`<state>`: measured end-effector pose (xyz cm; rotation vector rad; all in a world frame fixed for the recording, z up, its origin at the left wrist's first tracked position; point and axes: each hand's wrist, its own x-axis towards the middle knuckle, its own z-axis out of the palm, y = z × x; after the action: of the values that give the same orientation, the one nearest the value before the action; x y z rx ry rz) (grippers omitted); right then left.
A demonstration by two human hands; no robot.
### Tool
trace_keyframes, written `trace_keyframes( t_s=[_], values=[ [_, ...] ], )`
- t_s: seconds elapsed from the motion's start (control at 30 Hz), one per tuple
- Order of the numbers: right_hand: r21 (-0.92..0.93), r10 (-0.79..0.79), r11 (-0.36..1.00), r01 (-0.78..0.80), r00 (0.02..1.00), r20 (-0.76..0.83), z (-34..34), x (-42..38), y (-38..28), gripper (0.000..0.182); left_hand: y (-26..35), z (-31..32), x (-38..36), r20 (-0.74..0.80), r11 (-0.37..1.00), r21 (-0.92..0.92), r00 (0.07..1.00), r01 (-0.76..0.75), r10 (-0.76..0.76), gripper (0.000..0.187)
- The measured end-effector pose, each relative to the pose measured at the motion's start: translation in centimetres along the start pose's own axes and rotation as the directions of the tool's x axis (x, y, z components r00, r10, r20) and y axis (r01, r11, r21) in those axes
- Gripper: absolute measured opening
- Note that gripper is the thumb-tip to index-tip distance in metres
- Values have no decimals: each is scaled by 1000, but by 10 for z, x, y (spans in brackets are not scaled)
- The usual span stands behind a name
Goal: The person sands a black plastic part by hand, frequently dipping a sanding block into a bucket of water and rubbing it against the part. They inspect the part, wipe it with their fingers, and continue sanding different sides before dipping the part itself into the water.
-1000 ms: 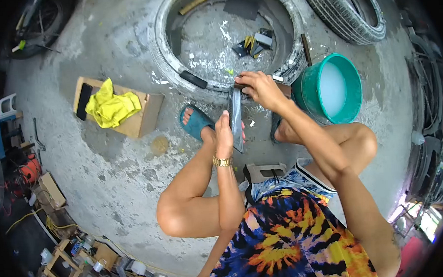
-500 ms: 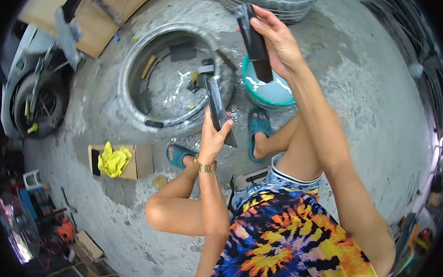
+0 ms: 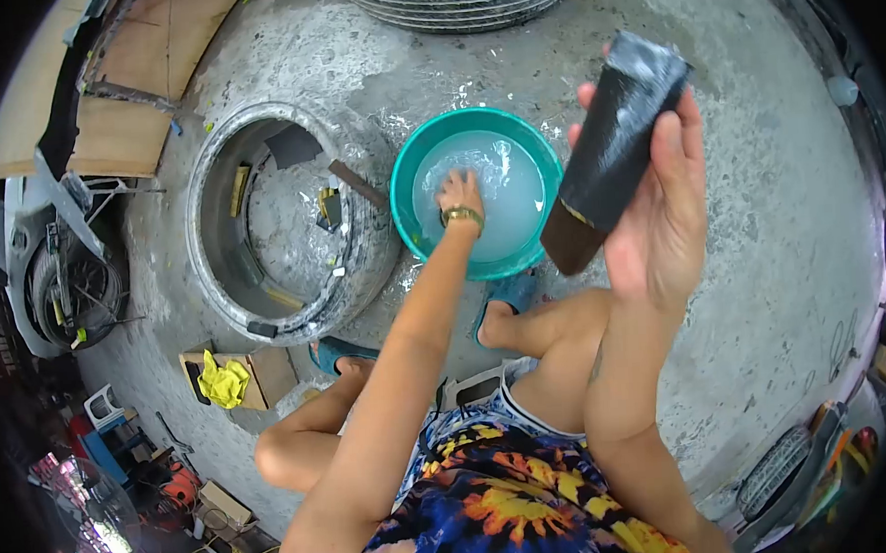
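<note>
My right hand [image 3: 658, 180] holds up a black block [image 3: 624, 132] wrapped in wet, shiny sheet, with a brown piece sticking out at its lower end. It is raised beside the right rim of a teal basin [image 3: 406, 143]. Inside the basin, my left hand [image 3: 457, 198] dips into cloudy water [image 3: 509, 198]; its fingers are partly under the surface, and whatever they may touch there is hidden. Left of the basin lies a large grey ring like a tyre [image 3: 363, 271], with a dark sheet [image 3: 293, 145] and small dark and yellow pieces [image 3: 329, 208] within it. A brown strip [image 3: 358, 185] rests across its right side.
Another tyre [image 3: 459, 3] lies at the top. A cardboard box [image 3: 268, 376] with a yellow cloth [image 3: 223, 380] stands at lower left, near my sandalled feet. Tools and a fan [image 3: 95, 515] are at the far lower left. Cardboard sheets [image 3: 151, 51] lie at upper left.
My left hand has gone from above the ring into the basin, and the black piece it held is no longer visible. My right hand has moved right with its block. The view has shifted.
</note>
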<state>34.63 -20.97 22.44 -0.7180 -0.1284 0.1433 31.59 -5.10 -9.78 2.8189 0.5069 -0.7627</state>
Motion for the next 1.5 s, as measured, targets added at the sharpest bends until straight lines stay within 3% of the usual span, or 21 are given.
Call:
trace_keyframes(
  t_s=[0.03,0.07,0.13,0.17,0.23,0.27,0.3,0.37,0.43,0.47,0.53,0.57,0.63,0.67,0.7,0.77,0.83,0.9,0.97,1.17,1.5],
  values=[
    [4,3,1000,-3,1000,-4,-3,1,0,38,-1,20,6,-124,997,82,992,-2,12,44],
    [8,7,1000,-7,1000,-3,-4,3,0,38,7,36,14,54,972,234,998,26,-40,50],
    [5,11,1000,-11,1000,-14,-1,6,2,42,2,90,10,-352,836,546,892,-50,284,43],
    [16,8,1000,-8,1000,-14,2,8,4,42,5,88,12,-318,859,497,896,-121,310,43],
    [-31,48,998,-47,999,5,7,9,3,47,13,48,15,-19,976,-43,977,-214,213,43],
    [4,57,998,-57,998,-1,10,9,3,50,14,23,14,136,905,-415,977,-91,161,43],
    [4,41,999,-41,999,-13,11,8,0,50,14,-1,8,266,708,-697,957,111,112,44],
    [-116,51,992,-51,999,-4,12,3,-7,49,10,-42,-18,380,315,-887,922,337,82,46],
    [-104,26,994,-23,999,30,9,-1,-8,50,-3,-78,-53,336,135,-936,939,325,70,48],
    [-223,15,975,4,997,80,8,-3,-10,49,-9,-91,-74,246,46,-969,967,244,62,55],
    [-414,-34,904,104,985,171,7,-10,-4,48,-31,-107,-113,134,71,-989,990,131,38,55],
    [-397,-36,911,111,981,192,2,-12,3,48,-43,-113,-132,37,94,-995,999,35,26,54],
    [-589,60,789,172,934,353,-8,-20,19,50,-66,-120,-170,-1,51,-999,1000,0,-25,54],
    [-727,129,644,238,903,410,-10,-29,25,62,-78,-119,-189,-57,74,-996,997,-53,-50,54],
    [-711,136,658,247,890,435,-11,-40,35,62,-91,-118,-206,-113,100,-989,991,-105,-74,55],
    [-737,357,383,557,647,674,-13,-68,55,78,-115,-112,-238,-164,72,-985,979,-157,-117,56],
    [-727,730,134,673,430,532,3,-100,67,93,-131,-105,-268,-185,20,-983,964,-184,-194,56],
    [-536,689,190,823,277,670,-5,-134,99,93,-142,-100,-293,-204,-4,-977,949,-211,-241,55],
    [-329,642,122,936,179,746,-3,-158,118,84,-148,-96,-317,-193,-64,-974,944,-217,-267,55],
    [-107,563,42,993,64,824,25,-155,125,85,-173,-69,-362,-267,-143,-944,942,-298,-202,52],
    [-81,591,-41,996,90,802,52,-138,109,83,-176,-60,-387,-387,-246,-871,902,-426,-189,58]
  ],
)
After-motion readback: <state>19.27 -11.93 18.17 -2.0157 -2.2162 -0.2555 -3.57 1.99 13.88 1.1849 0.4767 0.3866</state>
